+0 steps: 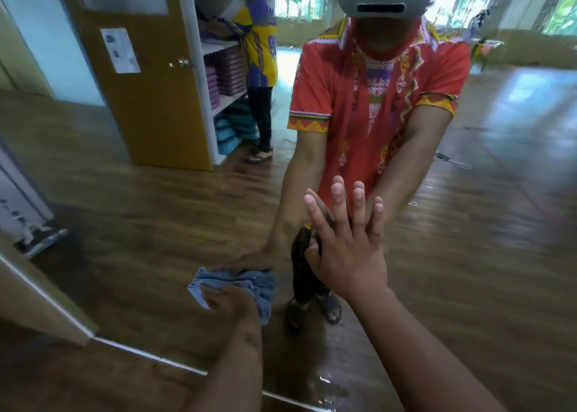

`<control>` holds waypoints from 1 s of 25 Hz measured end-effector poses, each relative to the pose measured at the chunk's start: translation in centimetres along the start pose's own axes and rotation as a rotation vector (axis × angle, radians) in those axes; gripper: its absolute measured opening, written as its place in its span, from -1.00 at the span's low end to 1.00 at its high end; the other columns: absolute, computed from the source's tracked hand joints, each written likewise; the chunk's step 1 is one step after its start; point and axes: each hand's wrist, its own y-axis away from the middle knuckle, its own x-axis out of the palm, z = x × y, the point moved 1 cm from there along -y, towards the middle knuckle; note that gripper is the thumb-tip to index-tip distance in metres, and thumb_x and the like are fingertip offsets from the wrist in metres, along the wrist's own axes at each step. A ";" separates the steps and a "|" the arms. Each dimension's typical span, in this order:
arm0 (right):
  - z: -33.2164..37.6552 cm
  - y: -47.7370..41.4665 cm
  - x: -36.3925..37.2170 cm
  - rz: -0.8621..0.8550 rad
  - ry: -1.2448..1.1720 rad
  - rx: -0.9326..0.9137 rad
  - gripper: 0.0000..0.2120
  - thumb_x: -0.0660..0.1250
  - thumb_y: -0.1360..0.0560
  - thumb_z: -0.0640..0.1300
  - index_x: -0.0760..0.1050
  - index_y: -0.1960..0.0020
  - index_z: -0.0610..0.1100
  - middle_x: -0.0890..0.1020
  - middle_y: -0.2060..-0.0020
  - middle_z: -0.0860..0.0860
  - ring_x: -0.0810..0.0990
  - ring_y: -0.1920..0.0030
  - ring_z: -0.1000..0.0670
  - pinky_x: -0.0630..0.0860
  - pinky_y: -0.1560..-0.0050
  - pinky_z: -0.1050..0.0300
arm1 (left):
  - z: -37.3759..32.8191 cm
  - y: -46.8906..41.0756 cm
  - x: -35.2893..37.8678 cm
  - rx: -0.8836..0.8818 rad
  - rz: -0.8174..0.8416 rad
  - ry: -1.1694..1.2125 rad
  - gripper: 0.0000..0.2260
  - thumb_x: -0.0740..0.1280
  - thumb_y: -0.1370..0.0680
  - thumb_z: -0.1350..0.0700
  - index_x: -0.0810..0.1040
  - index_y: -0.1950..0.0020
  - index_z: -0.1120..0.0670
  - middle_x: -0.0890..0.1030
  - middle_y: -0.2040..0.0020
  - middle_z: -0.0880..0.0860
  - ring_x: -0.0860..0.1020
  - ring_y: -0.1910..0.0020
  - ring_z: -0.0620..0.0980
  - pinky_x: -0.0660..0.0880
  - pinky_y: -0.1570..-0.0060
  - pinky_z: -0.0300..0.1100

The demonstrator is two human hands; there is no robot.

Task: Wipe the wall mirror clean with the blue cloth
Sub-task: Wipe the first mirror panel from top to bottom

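While the left grip (232,302) curls round the bunched blue cloth (253,282), pressing it to the wall mirror (150,224), the right grip (346,255) lies spread flat and empty just up-right of it — soft, light cloth, I'd say, best wadded under the palm on slick glass.

Blue cloth (240,282) (bunched) on the wall mirror (468,255)

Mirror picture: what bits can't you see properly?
All in the head view:
- Mirror: its top and right side are cut off by the picture's edges.
- Left hand: motion blur and the blue cloth hide its fingertips.
- Paper on the reflected door: too blurred to read.
- Smudges on the glass: lost in the blur.
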 end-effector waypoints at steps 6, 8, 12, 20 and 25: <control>-0.2 0.2 -0.3 -0.004 0.019 0.008 -0.19 0.20 -0.54 0.11 -0.11 -0.67 0.05 -0.26 -0.64 -0.13 -0.28 -0.62 -0.22 -0.22 -0.57 -0.27 | -7.1 4.2 0.0 0.306 0.026 0.421 -0.48 0.08 -0.62 0.24 0.16 -0.61 0.10 0.24 -0.56 0.03 0.30 -0.48 -0.04 0.23 -0.50 -0.16; -0.1 0.1 -0.4 -0.003 0.014 0.013 -0.19 0.24 -0.51 0.10 -0.03 -0.67 0.05 -0.20 -0.65 -0.13 -0.22 -0.63 -0.22 -0.19 -0.59 -0.28 | -9.8 4.6 -0.2 0.414 0.046 0.317 -0.35 0.16 -0.54 0.26 0.09 -0.63 0.13 0.12 -0.62 0.13 0.14 -0.59 0.06 0.07 -0.57 -0.05; 0.0 0.1 -1.2 -0.035 -0.035 0.022 -0.18 0.32 -0.45 0.03 0.11 -0.65 0.07 0.00 -0.65 -0.14 -0.04 -0.64 -0.24 -0.08 -0.60 -0.28 | -15.2 6.3 -2.0 0.772 0.084 0.300 -0.34 0.18 -0.50 0.20 0.14 -0.62 0.14 0.06 -0.63 0.15 0.04 -0.60 -0.03 0.04 -0.57 -0.13; -2.4 1.3 -3.1 -0.063 -0.033 0.008 -0.14 0.40 -0.38 0.00 0.19 -0.63 0.03 0.12 -0.63 -0.17 0.05 -0.63 -0.25 0.08 -0.55 -0.35 | -18.5 10.8 -1.8 1.092 0.188 0.169 -0.31 0.24 -0.55 0.35 0.09 -0.64 0.07 -0.10 -0.65 0.05 -0.13 -0.62 -0.02 -0.12 -0.42 -0.51; -7.4 3.8 -4.3 -0.044 -0.013 0.013 -0.26 0.24 -0.47 0.03 0.19 -0.63 0.02 0.12 -0.63 -0.20 0.01 -0.63 -0.26 0.12 -0.53 -0.37 | -18.0 10.8 -0.7 1.044 0.039 0.057 -0.33 0.21 -0.55 0.21 0.07 -0.64 0.06 -0.10 -0.65 0.14 -0.18 -0.61 0.21 -0.12 -0.56 0.07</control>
